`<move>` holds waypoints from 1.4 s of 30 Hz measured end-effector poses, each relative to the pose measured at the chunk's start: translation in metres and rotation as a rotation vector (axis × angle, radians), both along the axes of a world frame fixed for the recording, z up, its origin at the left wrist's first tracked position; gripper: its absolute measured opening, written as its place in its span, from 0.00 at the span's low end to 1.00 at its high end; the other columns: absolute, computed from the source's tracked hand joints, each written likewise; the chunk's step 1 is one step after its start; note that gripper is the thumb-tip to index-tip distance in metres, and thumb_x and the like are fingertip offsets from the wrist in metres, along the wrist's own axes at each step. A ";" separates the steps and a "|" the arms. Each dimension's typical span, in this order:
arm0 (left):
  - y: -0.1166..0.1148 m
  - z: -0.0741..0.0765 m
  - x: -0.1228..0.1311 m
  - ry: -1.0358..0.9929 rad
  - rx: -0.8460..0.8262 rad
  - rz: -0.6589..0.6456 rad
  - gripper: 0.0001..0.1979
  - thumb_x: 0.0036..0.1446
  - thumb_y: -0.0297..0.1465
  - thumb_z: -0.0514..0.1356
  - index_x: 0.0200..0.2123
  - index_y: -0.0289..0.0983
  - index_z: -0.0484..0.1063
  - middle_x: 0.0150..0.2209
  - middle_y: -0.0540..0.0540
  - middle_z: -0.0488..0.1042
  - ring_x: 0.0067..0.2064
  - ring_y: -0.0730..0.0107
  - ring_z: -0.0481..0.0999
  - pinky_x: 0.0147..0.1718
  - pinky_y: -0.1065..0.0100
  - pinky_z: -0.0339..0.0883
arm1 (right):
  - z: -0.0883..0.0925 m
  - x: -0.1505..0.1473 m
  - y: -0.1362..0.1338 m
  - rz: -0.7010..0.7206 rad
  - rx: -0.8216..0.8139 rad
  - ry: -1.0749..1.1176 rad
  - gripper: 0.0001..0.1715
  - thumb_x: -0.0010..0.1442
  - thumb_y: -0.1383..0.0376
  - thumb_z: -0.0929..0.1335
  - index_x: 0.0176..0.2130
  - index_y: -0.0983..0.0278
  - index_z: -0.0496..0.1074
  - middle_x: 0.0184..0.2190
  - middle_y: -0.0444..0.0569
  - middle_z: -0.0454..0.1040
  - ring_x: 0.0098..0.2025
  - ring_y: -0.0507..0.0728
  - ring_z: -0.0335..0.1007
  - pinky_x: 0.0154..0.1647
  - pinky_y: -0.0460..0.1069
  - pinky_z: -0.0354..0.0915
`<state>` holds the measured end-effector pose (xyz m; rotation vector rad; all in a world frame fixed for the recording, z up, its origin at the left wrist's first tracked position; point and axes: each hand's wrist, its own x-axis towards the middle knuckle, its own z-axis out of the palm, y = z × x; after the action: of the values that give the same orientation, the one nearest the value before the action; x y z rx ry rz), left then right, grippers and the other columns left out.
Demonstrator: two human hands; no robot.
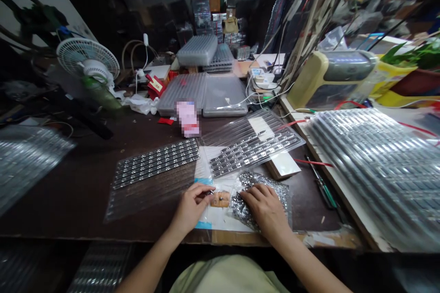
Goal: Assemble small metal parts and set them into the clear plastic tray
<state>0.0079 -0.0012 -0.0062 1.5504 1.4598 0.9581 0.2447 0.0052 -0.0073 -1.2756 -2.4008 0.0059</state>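
Note:
My left hand point(191, 207) is closed, thumb and forefinger pinching a small dark metal part point(211, 192). Just right of those fingertips lies a small tan block point(220, 199) with a dark spot at its middle. My right hand point(266, 206) rests on a clear plastic bag point(283, 188) full of small shiny metal parts point(252, 178). Its fingers are bent together, the tips among the parts; what they grip is hidden. Beyond my hands, a clear ribbed tray point(156, 165) holds rows of metal pieces, and a second ribbed tray point(252, 149) is partly filled.
At the right, stacked ribbed trays point(374, 169) stand beside a green-handled screwdriver point(325, 190). A white box point(283, 167) lies under the second tray. Further back are clear plastic cases point(225, 96), a pink item point(187, 116) and a fan point(88, 62). More trays point(30, 160) sit left.

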 end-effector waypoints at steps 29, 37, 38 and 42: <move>-0.008 -0.001 0.022 0.339 0.279 -0.042 0.08 0.56 0.25 0.60 0.36 0.41 0.78 0.32 0.48 0.74 0.36 0.68 0.74 0.36 0.69 0.68 | 0.004 -0.013 0.005 -0.043 -0.065 0.396 0.12 0.64 0.67 0.62 0.42 0.61 0.74 0.33 0.49 0.76 0.38 0.57 0.67 0.40 0.51 0.65; -0.002 -0.009 0.011 0.034 0.229 0.109 0.07 0.58 0.29 0.58 0.36 0.37 0.77 0.35 0.45 0.75 0.37 0.68 0.75 0.34 0.72 0.68 | 0.006 -0.061 0.000 -0.080 -0.206 0.337 0.04 0.58 0.61 0.70 0.32 0.54 0.77 0.35 0.43 0.77 0.39 0.56 0.66 0.43 0.53 0.55; -0.002 -0.009 0.011 0.028 0.223 0.105 0.07 0.58 0.29 0.58 0.36 0.37 0.77 0.35 0.45 0.75 0.37 0.68 0.75 0.34 0.72 0.68 | 0.005 -0.064 0.000 -0.091 -0.203 0.320 0.04 0.58 0.61 0.70 0.32 0.53 0.77 0.36 0.42 0.77 0.40 0.56 0.65 0.43 0.53 0.54; -0.001 -0.008 0.013 0.025 0.206 0.102 0.08 0.58 0.29 0.58 0.37 0.38 0.77 0.35 0.45 0.74 0.37 0.69 0.75 0.32 0.73 0.68 | 0.003 -0.061 0.001 -0.085 -0.185 0.211 0.07 0.60 0.61 0.69 0.39 0.50 0.77 0.39 0.43 0.76 0.41 0.56 0.65 0.43 0.53 0.55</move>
<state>0.0208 -0.0022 -0.0140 1.6513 1.5081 1.1845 0.1839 0.0058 -0.0045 -1.3831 -2.2042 0.3283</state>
